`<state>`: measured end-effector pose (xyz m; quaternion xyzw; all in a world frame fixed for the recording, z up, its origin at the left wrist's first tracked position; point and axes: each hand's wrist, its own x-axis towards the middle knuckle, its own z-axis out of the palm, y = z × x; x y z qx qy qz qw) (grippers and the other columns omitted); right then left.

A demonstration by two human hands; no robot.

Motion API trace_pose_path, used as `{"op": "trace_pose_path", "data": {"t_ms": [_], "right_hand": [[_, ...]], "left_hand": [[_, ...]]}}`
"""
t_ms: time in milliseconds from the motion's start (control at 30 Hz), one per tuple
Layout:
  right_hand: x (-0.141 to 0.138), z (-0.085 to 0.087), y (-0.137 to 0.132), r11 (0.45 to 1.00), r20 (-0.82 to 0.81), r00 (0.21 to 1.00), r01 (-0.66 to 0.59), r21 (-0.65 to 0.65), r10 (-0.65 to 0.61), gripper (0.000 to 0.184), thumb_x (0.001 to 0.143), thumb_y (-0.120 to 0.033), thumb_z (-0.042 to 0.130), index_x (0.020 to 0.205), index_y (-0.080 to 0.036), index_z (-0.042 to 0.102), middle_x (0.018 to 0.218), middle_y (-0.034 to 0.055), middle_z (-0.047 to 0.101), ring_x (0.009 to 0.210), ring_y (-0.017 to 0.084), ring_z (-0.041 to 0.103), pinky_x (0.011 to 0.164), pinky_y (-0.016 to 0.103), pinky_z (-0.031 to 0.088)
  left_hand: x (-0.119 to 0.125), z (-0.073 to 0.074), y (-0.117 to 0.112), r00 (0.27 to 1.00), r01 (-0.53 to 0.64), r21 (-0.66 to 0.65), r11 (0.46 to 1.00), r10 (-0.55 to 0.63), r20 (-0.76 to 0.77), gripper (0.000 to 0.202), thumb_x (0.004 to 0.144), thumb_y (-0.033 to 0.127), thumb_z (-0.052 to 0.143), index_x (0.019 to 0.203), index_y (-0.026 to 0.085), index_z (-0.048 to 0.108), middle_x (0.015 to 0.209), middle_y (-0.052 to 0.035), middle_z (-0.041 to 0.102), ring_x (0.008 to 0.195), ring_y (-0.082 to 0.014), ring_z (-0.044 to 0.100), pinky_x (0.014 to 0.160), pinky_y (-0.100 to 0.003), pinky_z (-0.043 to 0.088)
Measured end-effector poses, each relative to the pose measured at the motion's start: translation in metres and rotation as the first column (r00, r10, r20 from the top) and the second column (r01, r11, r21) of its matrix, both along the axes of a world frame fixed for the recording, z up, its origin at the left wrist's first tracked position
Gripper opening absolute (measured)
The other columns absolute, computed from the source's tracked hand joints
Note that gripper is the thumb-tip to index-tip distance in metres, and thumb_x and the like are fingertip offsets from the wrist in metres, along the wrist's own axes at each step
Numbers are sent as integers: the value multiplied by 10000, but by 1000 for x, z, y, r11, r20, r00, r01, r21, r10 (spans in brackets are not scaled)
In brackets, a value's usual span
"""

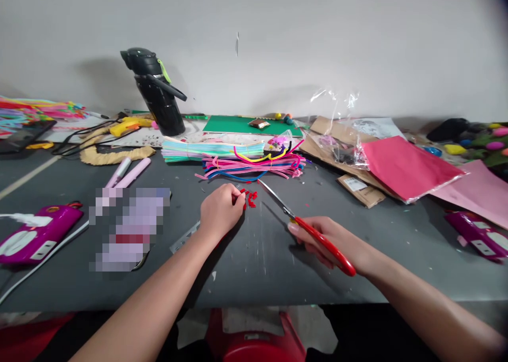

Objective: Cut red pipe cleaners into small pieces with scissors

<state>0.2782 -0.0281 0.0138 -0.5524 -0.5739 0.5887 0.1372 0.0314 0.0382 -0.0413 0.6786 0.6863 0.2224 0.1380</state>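
Note:
My right hand (pixel 323 240) grips a pair of scissors (pixel 313 232) by its red handles. The blades point up and left over the grey table and look closed together. My left hand (pixel 222 208) is pinched closed on a red pipe cleaner (pixel 242 192), most of which the fingers and wrist hide. Just beyond those fingertips lie several short red cut pieces (pixel 252 198), close to the scissor tip but apart from it. Bundles of pink and blue pipe cleaners (pixel 254 166) and pastel pipe cleaners (pixel 182 151) lie behind both hands.
A black vacuum flask (pixel 159 97) stands at the back left, near a yellow glue gun (pixel 129 125). A phone (pixel 133 227) and a purple power bank (pixel 39 235) with a white cable lie left. Red sheets (pixel 408 166) in plastic and another purple device (pixel 476 235) lie right.

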Motion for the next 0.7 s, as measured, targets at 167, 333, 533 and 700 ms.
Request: {"op": "trace_pose_path", "data": {"t_ms": [167, 333, 533, 700], "right_hand": [[1, 1, -9, 999, 8, 999, 44, 2, -44, 518, 812, -686, 543, 674, -205, 411, 535, -56, 408, 414, 81, 344, 407, 237, 274], [0, 4, -24, 992, 45, 998, 41, 121, -47, 527, 834, -682, 514, 650, -203, 394, 540, -53, 386, 444, 82, 324, 432, 237, 230], [-17, 14, -52, 971, 83, 995, 43, 236, -64, 478, 843, -625, 556, 691, -199, 399, 616, -56, 325, 543, 92, 277, 470, 234, 217], [-31, 12, -68, 943, 174, 982, 7, 333, -69, 419, 858, -573, 574, 732, -196, 440, 649, -53, 385, 584, 101, 306, 504, 230, 261]], "left_hand": [[-3, 1, -1, 997, 71, 35, 997, -71, 0, 238, 907, 405, 467, 792, 248, 602, 852, -9, 682, 788, -194, 609, 607, -291, 326], [-7, 23, -9, 991, 113, 135, 984, -121, 51, 209, 904, 390, 486, 814, 234, 592, 868, -21, 676, 779, -192, 599, 627, -288, 342], [-10, 64, -33, 904, 145, 258, 955, -234, 357, 266, 897, 444, 518, 800, 207, 588, 728, 1, 612, 659, -148, 528, 599, -260, 367], [-11, 76, -50, 827, 161, 192, 968, -238, 509, 292, 873, 474, 554, 825, 195, 623, 717, 2, 613, 651, -139, 526, 567, -249, 363]]}}
